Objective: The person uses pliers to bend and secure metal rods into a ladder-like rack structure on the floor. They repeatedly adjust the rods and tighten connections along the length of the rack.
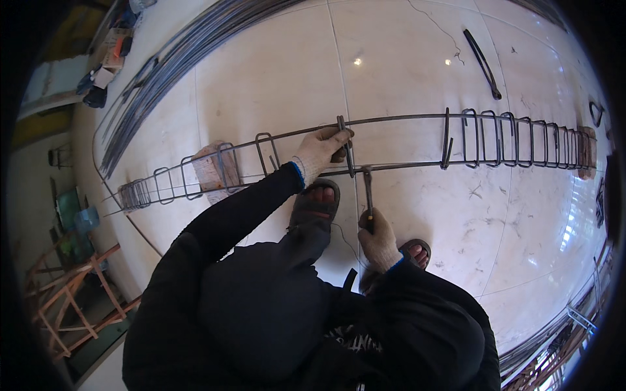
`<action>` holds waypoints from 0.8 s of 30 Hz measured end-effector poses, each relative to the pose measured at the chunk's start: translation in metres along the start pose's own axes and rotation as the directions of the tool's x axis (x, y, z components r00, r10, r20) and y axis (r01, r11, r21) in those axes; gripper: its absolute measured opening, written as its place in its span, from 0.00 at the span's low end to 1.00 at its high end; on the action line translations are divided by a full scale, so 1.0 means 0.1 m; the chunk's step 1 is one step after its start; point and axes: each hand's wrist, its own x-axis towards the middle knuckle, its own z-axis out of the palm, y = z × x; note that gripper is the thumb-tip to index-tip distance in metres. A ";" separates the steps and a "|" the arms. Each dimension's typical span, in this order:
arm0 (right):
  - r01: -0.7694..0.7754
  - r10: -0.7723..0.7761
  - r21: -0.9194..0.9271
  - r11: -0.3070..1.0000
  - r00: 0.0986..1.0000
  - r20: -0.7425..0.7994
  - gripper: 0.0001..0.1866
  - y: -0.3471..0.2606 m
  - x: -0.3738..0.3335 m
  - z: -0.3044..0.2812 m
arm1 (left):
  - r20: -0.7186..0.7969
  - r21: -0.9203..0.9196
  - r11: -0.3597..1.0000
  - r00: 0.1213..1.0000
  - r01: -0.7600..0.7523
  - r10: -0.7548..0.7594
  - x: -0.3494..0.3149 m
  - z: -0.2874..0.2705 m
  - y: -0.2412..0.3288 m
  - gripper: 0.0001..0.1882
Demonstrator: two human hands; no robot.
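Two long steel bars [401, 119] run left to right before me, carrying several rectangular steel stirrups [499, 137]. My left hand [315, 155], in a pale knit glove with a blue cuff, grips a stirrup [347, 146] around the bars near the middle, its thumb and fingers closed at the upper part. In my right hand [378, 240], also gloved, is a long-handled pair of what look like pincers [369, 192], its head up against the nearer bar beside that stirrup. Whether the pincers' jaws hold wire is too small to tell.
Reddish-brown blocks [215, 171] support the bars, with another block [588, 153] at the right end. A bundle of long steel bars [173, 62] lies at far left. A dark tool [484, 68] rests on the tiled floor beyond. More rods [554, 352] lie at lower right.
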 end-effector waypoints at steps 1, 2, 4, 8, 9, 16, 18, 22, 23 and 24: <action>-0.041 0.041 -0.008 0.999 0.999 0.007 0.12 -0.03 0.02 -0.04 | -0.004 0.005 1.000 1.000 0.002 -0.002 0.00 0.02 0.00 0.21; -0.082 0.082 -0.017 0.996 0.997 0.015 0.12 -0.04 0.03 -0.08 | -0.010 0.010 1.000 1.000 0.003 -0.003 -0.01 0.06 -0.02 0.20; -0.043 0.044 -0.049 0.998 0.999 0.028 0.12 0.01 0.02 -0.15 | -0.011 0.016 1.000 1.000 -0.012 0.013 -0.01 0.10 -0.03 0.20; 0.038 -0.043 -0.048 0.998 0.992 -0.122 0.12 0.15 -0.02 0.00 | 0.012 0.038 0.998 0.998 -0.057 0.057 0.03 0.14 -0.04 0.20; 0.007 -0.011 -0.039 0.999 0.994 -0.107 0.12 0.13 -0.02 0.01 | 0.003 0.035 0.998 0.998 -0.061 0.060 0.02 0.14 -0.04 0.21; -0.048 0.048 -0.024 0.999 0.999 0.005 0.13 -0.01 -0.01 0.04 | -0.044 -0.030 0.995 0.995 -0.093 0.091 -0.01 0.13 -0.05 0.19; -0.045 0.047 0.027 0.999 0.997 -0.067 0.14 -0.04 -0.05 0.05 | -0.051 -0.019 0.995 0.994 -0.096 0.095 0.00 0.14 -0.06 0.18; -0.047 0.047 0.003 0.999 0.994 0.097 0.14 -0.02 0.05 -0.07 | -0.045 0.129 0.980 0.986 -0.154 0.161 0.01 0.12 -0.04 0.23; -0.020 0.019 0.016 1.000 0.999 0.046 0.14 0.07 0.05 -0.04 | -0.040 0.138 0.982 0.990 -0.130 0.136 0.00 0.11 -0.03 0.25; 0.007 -0.007 0.027 1.000 1.000 -0.007 0.13 0.10 0.03 -0.04 | -0.035 0.150 0.983 0.993 -0.104 0.111 -0.03 0.09 -0.03 0.27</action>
